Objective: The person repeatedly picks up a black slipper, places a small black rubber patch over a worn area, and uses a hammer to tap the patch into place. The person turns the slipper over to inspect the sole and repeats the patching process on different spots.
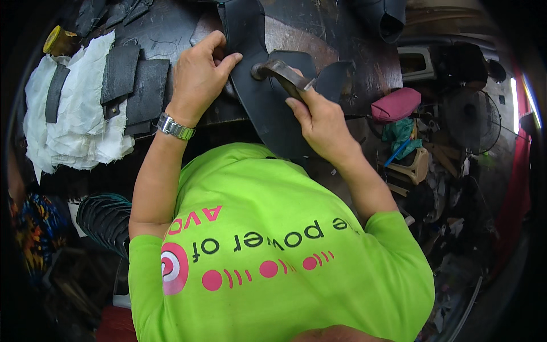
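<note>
Cluttered workshop, dark worn tabletop (353,68) with a white cloth (74,114) and black rubber scraps (134,85) lying on the left. Left hand (196,77) is pressing flat, fingers spread, on a black rubber sheet (268,108) draping over the tabletop's edge. Right hand (322,122) is gripping a metal tool (282,71) tight, its head sitting on the sheet.

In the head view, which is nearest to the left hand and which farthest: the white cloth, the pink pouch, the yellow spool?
From the left hand:
1. White cloth, just left of it, under dark rubber patches.
2. Yellow spool, at the far upper left.
3. Pink pouch, off to the right, beyond the right hand.
</note>
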`<move>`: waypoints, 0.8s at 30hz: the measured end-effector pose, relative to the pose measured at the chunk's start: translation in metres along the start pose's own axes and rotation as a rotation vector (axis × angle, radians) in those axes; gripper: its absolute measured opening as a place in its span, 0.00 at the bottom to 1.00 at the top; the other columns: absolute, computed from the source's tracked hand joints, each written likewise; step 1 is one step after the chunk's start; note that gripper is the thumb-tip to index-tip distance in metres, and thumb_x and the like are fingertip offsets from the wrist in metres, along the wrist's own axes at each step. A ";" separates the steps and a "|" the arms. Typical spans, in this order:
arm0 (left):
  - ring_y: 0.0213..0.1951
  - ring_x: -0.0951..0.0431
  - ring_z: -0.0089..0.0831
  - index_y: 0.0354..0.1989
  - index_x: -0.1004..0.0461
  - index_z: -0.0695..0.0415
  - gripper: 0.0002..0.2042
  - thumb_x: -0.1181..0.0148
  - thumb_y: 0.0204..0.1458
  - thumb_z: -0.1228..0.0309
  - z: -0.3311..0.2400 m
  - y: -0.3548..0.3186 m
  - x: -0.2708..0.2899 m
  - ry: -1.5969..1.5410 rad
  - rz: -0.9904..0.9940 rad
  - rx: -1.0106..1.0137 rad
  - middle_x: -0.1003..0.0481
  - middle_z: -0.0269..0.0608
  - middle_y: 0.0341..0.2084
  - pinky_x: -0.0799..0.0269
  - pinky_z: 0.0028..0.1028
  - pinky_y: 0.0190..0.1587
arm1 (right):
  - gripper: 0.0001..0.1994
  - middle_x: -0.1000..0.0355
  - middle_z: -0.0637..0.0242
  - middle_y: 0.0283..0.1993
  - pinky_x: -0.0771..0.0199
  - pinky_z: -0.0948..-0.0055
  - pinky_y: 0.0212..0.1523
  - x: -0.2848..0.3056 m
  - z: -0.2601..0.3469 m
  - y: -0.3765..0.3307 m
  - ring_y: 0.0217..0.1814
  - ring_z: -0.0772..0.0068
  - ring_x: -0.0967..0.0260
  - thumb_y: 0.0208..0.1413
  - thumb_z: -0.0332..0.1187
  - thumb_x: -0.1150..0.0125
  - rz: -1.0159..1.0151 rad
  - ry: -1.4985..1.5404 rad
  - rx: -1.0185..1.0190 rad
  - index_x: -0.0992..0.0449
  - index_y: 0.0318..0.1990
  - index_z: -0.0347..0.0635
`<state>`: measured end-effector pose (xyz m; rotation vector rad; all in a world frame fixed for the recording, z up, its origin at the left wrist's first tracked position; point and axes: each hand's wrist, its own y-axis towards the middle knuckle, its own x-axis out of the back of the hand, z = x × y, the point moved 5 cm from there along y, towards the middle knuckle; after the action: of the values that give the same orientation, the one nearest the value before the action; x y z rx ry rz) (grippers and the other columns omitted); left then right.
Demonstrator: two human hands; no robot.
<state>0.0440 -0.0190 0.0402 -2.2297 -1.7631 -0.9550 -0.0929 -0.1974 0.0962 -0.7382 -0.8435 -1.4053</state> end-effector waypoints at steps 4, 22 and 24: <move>0.24 0.25 0.32 0.35 0.25 0.60 0.15 0.28 0.49 0.63 0.002 -0.002 0.000 0.037 -0.012 -0.027 0.23 0.42 0.23 0.30 0.31 0.29 | 0.20 0.23 0.46 0.38 0.23 0.58 0.40 0.015 -0.001 0.002 0.39 0.45 0.23 0.63 0.34 0.41 -0.128 0.285 -0.038 0.31 0.62 0.47; 0.22 0.24 0.28 0.29 0.22 0.62 0.17 0.28 0.48 0.59 0.036 0.043 0.006 -0.094 0.077 0.019 0.23 0.41 0.19 0.30 0.28 0.28 | 0.17 0.22 0.47 0.39 0.24 0.53 0.42 0.004 0.018 0.044 0.39 0.39 0.24 0.64 0.39 0.43 -0.029 0.196 0.091 0.29 0.59 0.52; 0.21 0.24 0.27 0.29 0.22 0.61 0.16 0.27 0.48 0.59 0.037 0.043 0.006 -0.083 0.096 0.020 0.23 0.40 0.18 0.30 0.28 0.28 | 0.18 0.22 0.46 0.38 0.26 0.47 0.41 -0.017 0.009 0.053 0.40 0.38 0.25 0.65 0.41 0.45 0.118 -0.069 0.042 0.33 0.60 0.53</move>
<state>0.0981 -0.0095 0.0262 -2.3491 -1.6729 -0.8339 -0.0403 -0.1784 0.0891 -0.7948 -0.8665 -1.2598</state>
